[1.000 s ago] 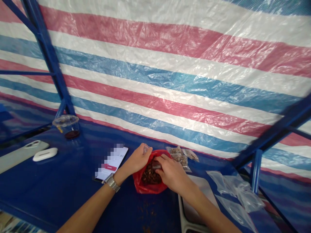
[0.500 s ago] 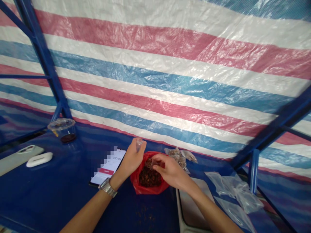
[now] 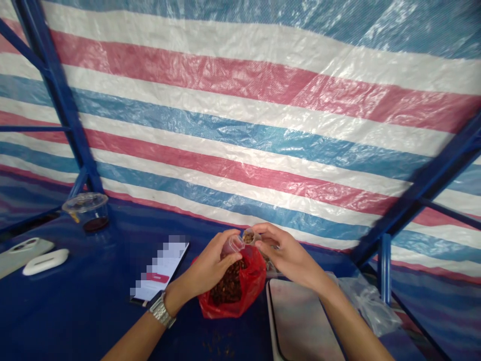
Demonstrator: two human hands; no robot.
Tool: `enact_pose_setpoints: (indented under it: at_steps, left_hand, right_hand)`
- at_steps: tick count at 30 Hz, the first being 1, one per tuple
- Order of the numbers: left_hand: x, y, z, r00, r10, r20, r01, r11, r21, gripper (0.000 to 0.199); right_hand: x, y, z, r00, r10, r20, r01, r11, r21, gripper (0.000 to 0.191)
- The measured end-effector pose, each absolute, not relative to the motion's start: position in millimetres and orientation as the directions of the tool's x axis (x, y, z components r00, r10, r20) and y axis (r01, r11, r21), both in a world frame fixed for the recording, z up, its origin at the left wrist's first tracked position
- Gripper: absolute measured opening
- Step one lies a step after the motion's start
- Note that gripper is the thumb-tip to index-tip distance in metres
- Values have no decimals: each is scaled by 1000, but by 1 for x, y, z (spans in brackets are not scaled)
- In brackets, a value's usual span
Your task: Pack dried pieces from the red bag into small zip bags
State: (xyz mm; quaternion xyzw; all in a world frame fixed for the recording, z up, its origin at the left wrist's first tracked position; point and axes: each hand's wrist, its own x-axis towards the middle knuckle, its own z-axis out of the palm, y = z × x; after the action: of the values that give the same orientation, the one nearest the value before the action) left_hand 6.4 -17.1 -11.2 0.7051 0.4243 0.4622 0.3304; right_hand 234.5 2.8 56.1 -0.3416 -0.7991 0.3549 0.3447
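Note:
My left hand (image 3: 216, 263) is closed round a small clear plastic bag (image 3: 235, 243), whose mouth is held rounded and open. Close beside it, my right hand (image 3: 280, 250) grips a small clear plastic cup (image 3: 248, 236) holding brown dried pieces, tilted toward the bag's mouth. Below both hands stands an open red plastic bag (image 3: 253, 283) full of dark brown dried pieces (image 3: 227, 286). Partly hidden behind my right hand lie small filled clear bags.
A flat scale-like device (image 3: 300, 321) lies right of the red bag, with loose clear bags (image 3: 372, 306) beyond it. Leftward are a phone (image 3: 161, 271), a white earbud case (image 3: 45, 261), another phone (image 3: 22, 255) and a clear tub (image 3: 88, 210) with dark liquid. Striped sheeting (image 3: 240, 125) hangs behind.
My right hand has lifted the cup out of the red bag, now with pieces in it. My left hand has moved right with the clear bag to meet it. The view has shifted slightly.

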Motion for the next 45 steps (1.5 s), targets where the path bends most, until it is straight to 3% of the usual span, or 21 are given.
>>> enact_pose_setpoints:
  at_steps: [7, 11, 17, 19, 22, 27, 30, 32, 37, 41, 45]
  left_hand:
    - [12, -18, -15, 221, 914, 341, 247, -391, 887, 52]
    - [12, -19, -9, 223, 915, 335, 200, -380, 903, 50]
    - [6, -17, -1, 192, 898, 397, 126, -423, 897, 41]
    - [-1, -13, 2, 127, 919, 374, 110, -388, 915, 44]
    - [-14, -6, 6, 54, 949, 309, 139, -314, 939, 48]
    - [-28, -5, 6, 146, 954, 263, 382, -300, 874, 37]
    - [-21, -8, -1, 184, 955, 233, 503, -295, 813, 30]
    - [-10, -9, -9, 112, 963, 243, 559, -264, 786, 26]
    - [13, -5, -31, -197, 948, 248, 525, -112, 844, 20]
    - [15, -4, -34, -321, 907, 272, 459, -102, 883, 23]
    - [14, -6, -28, -405, 865, 296, 388, -131, 912, 27]
  right_hand:
    - [214, -14, 65, -561, 667, 490, 456, 743, -490, 42]
    - [214, -12, 62, -536, 647, 543, 464, 763, -451, 41]
    - [219, -8, 62, -364, 680, 636, 531, 713, -459, 32]
    - [219, -9, 64, -397, 714, 577, 562, 686, -462, 29]
    - [215, -14, 61, -540, 757, 368, 625, 653, -427, 22]
    - [198, -25, 38, -724, 687, 66, 630, 697, -342, 30]
    - [188, -30, 26, -716, 698, 0, 677, 694, -246, 35]
    - [184, -32, 20, -700, 714, -7, 700, 684, -205, 38]
    - [171, -34, 5, -668, 744, -9, 712, 635, -300, 33]
    - [164, -35, -4, -572, 819, 31, 745, 536, -397, 16]
    - [164, -33, -6, -542, 840, 31, 696, 468, -544, 16]
